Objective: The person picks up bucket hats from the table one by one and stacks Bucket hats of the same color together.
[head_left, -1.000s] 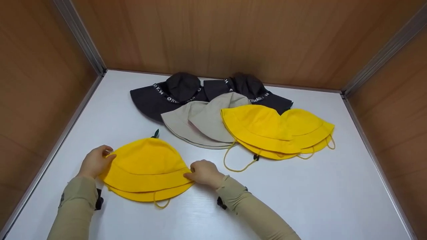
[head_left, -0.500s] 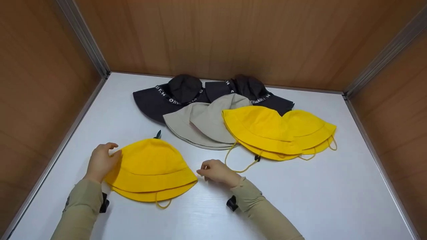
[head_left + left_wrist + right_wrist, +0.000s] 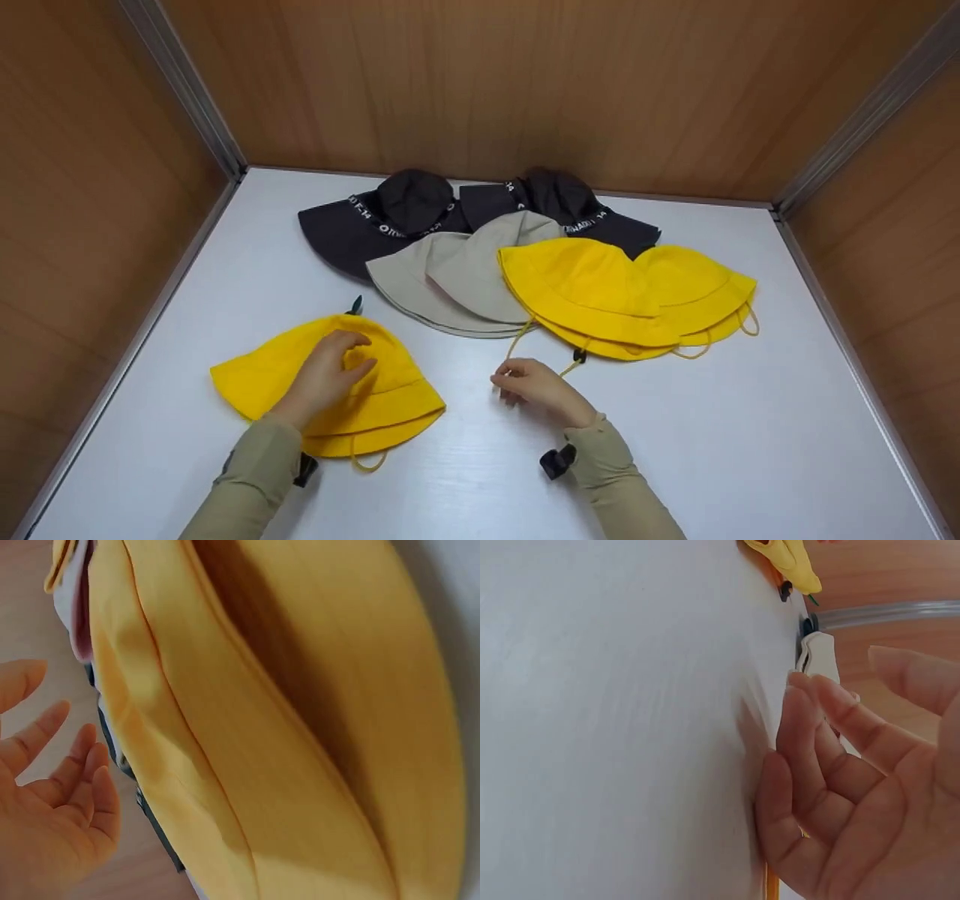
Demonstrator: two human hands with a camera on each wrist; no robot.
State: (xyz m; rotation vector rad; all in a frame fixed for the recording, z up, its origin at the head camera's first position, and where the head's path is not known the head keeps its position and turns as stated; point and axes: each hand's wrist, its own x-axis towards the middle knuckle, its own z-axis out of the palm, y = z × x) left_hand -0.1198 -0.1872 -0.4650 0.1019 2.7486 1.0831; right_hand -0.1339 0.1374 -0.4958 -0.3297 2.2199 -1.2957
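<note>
A yellow bucket hat [image 3: 255, 371] lies flattened at the front left of the white table, a green leaf-like tip [image 3: 355, 304] at its crown and a cord loop [image 3: 369, 463] below its brim. Over the hat's middle hovers my left hand [image 3: 322, 379], fingers loosely bent and holding nothing; the left wrist view shows its fingers beside the yellow cloth [image 3: 225, 727]. My right hand [image 3: 536, 386] is to the hat's right, low over the table, with loosely curled fingers and nothing in them. It overlaps the yellow cord of the hats behind in the head view.
Two overlapping yellow hats [image 3: 585, 277] lie at the right, their cord with a black toggle [image 3: 579, 355] trailing forward. Grey-beige hats [image 3: 480, 277] are tucked beside them. Dark hats with white lettering [image 3: 352, 232] lie along the back. Wooden panels [image 3: 480, 82] wall in the table [image 3: 675, 442].
My right hand has let go of the yellow hat's brim and moved right. My left hand has come off the left brim and moved right over the hat, which has barely shifted.
</note>
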